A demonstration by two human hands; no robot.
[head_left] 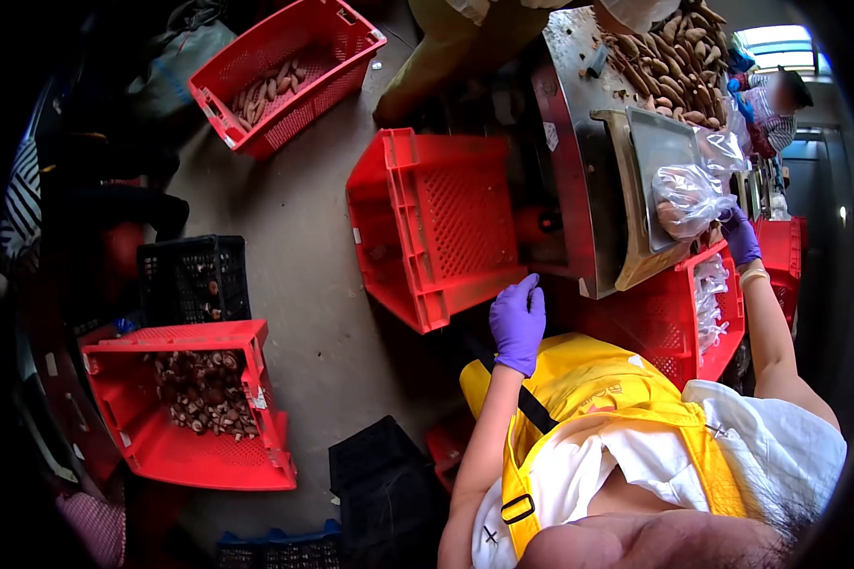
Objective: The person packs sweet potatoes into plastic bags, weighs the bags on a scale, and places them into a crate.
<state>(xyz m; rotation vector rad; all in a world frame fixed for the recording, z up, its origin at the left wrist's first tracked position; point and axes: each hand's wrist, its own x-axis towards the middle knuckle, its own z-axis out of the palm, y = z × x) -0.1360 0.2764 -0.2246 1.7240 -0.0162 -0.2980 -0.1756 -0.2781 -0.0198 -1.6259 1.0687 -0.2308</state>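
My right grip (742, 239) is pinching the clear bag (685, 201) at one o'clock. It is looking floppy, slippery, maybe heavy, so its bunched end is suiting me. My left grip (519, 327) is hanging half-open.

Clear passage: floor (299, 256) between black crate (194, 280) and central red crate (465, 213); obstructions: the latter's walls, metal table (578, 161), plastic bag (685, 194) on scale (633, 204)
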